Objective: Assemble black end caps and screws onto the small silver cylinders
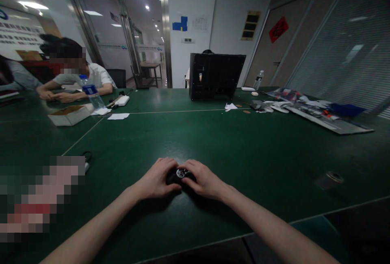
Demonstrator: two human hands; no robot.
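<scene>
My left hand (159,178) curls round the left side of a small black object (172,177) on the green table in front of me. A silvery, wheel-like round part (180,172) shows on its top, between my two hands. My right hand (203,179) grips the other side, its thumb and fingers closing round the silvery part. Most of the black body is covered by my fingers, and I cannot make out its kind.
A dark cylinder (330,180) stands right on the green table (243,142). A white box (69,117) and water bottle (92,93) are far left, near a seated person (97,75). A black computer case or screen (217,76) stands opposite; a cluttered board (330,118) lies far right.
</scene>
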